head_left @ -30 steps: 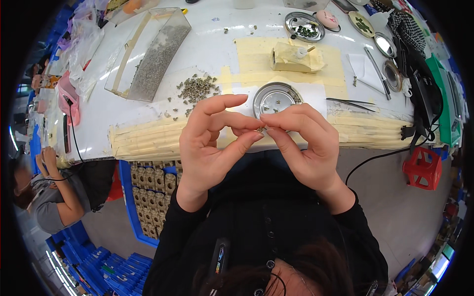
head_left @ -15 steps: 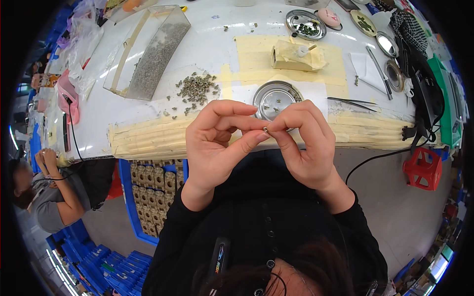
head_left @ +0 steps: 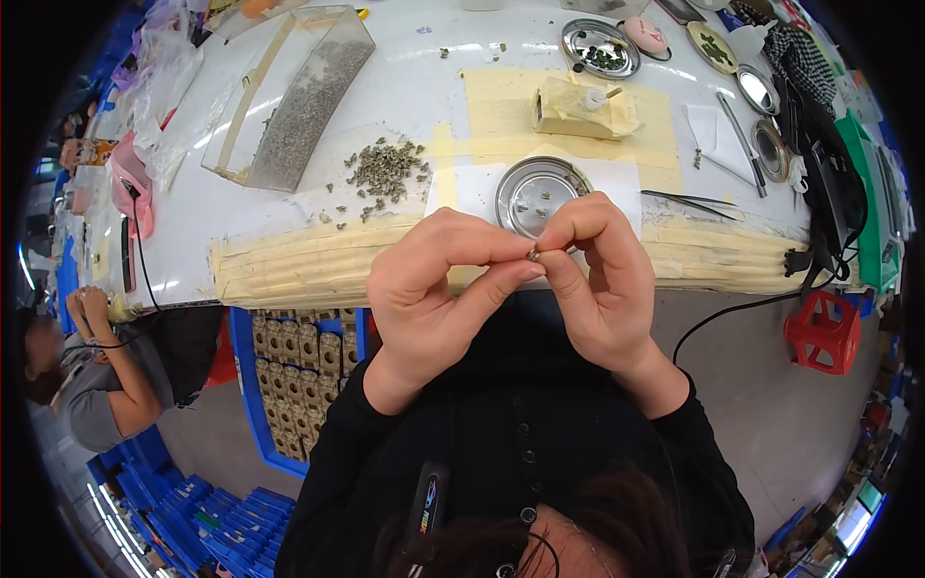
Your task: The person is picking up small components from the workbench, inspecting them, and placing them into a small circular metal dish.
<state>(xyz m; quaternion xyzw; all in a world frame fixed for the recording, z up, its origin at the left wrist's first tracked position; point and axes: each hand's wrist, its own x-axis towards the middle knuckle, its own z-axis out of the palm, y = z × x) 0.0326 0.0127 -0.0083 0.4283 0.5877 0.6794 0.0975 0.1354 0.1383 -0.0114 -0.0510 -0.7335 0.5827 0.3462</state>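
Observation:
Between my fingertips is a small metal part [head_left: 532,255], mostly covered, its exact kind too small to make out. My left hand [head_left: 438,284] pinches it from one side with thumb and forefinger. From the other side my right hand [head_left: 602,284] grips it the same way, so the two hands nearly meet at the table's front edge. Just beyond them lies a round metal dish [head_left: 508,204] with a few small metal parts in it. To the left, a loose pile of similar small metal parts [head_left: 381,171] is spread on the table.
A clear box of tiny grey parts [head_left: 308,111] stands at the far left. Tweezers [head_left: 689,200] lie right of the dish, near a taped block [head_left: 578,108]. Below the table's left side sits a blue crate [head_left: 249,405] of metal pieces. A co-worker [head_left: 116,385] sits at left.
My left forefinger has come down onto the small metal part, closing the pinch with the thumb. Both hands have shifted slightly right, and the part is now more hidden.

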